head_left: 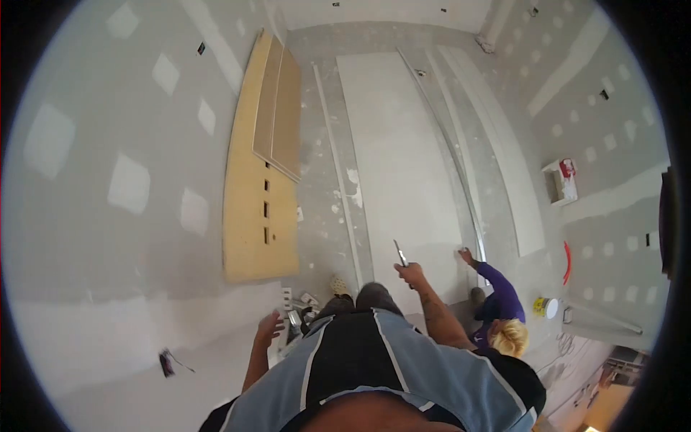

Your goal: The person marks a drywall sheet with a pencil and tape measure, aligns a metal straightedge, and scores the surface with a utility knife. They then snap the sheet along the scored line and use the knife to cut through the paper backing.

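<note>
My right hand [410,274] is closed around a utility knife [400,252], its long blade pointing forward. It is held above the near part of a large white drywall sheet [403,165] on the floor. My left hand [270,327] hangs at my left side with its fingers apart and nothing visible in it. Close by it are some metal pieces and small items [294,317], too small to make out. Along the right of the sheet lies a long metal profile [455,155]. A co-worker in a purple sleeve [504,291] crouches there, one hand [466,255] at the sheet's right edge.
Yellow insulation-like board [245,216] and brown boards [284,108] lean against the left wall. Another white strip of board [504,158] lies on the right. A white box [561,183], a red curved piece [567,263] and a bucket [548,308] stand or lie near the right wall.
</note>
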`<action>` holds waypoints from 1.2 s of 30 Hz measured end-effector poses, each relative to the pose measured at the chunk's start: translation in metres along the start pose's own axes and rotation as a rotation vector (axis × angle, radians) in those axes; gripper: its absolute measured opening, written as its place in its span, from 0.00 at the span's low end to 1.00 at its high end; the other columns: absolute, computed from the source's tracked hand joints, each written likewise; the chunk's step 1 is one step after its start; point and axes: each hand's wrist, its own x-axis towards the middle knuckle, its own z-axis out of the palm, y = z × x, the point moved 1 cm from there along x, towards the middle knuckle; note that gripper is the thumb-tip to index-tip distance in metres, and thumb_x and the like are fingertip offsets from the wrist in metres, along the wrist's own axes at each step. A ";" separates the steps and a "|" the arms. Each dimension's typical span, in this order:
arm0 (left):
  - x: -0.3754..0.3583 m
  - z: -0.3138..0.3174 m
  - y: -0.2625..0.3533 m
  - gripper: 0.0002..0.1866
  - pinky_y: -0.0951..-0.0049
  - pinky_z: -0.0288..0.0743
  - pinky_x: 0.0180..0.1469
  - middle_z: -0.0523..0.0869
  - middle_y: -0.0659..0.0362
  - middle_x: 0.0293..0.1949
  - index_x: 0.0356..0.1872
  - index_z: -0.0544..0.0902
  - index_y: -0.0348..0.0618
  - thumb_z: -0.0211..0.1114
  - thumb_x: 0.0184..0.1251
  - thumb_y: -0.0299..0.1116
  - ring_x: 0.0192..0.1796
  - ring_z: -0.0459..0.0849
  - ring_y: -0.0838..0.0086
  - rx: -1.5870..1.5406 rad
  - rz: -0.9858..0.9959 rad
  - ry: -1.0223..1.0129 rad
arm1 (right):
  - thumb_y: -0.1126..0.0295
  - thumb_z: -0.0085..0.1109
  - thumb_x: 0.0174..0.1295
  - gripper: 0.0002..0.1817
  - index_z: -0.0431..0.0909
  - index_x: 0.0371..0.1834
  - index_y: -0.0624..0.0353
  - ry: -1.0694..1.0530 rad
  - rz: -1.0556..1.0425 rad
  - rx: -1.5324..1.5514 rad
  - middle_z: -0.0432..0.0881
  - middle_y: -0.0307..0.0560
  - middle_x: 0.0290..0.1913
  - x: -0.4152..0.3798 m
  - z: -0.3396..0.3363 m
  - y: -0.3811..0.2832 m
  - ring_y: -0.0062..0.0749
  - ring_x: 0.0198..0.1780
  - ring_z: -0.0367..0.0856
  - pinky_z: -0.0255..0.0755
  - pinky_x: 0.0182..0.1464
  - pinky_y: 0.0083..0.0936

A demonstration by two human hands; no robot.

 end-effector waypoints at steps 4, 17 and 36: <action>0.056 -0.030 0.123 0.37 0.60 0.71 0.50 0.82 0.54 0.54 0.62 0.73 0.44 0.58 0.64 0.64 0.48 0.82 0.66 -0.092 0.176 -0.023 | 0.48 0.66 0.54 0.23 0.79 0.17 0.58 -0.061 0.205 0.097 0.78 0.43 0.17 0.035 0.005 0.007 0.31 0.14 0.73 0.68 0.19 0.33; 0.302 -0.058 0.447 0.18 0.73 0.71 0.30 0.82 0.63 0.32 0.41 0.83 0.46 0.58 0.68 0.51 0.32 0.80 0.78 0.034 0.235 -0.123 | 0.59 0.67 0.59 0.13 0.84 0.29 0.59 -0.193 0.105 0.787 0.77 0.43 0.18 0.315 -0.014 -0.064 0.30 0.19 0.77 0.68 0.21 0.32; 0.610 -0.089 1.177 0.19 0.57 0.73 0.50 0.85 0.51 0.42 0.47 0.82 0.44 0.53 0.70 0.48 0.44 0.83 0.53 1.051 0.429 -0.183 | 0.45 0.63 0.57 0.27 0.77 0.15 0.58 0.083 0.100 0.166 0.76 0.40 0.14 0.810 -0.231 -0.770 0.29 0.15 0.73 0.69 0.19 0.30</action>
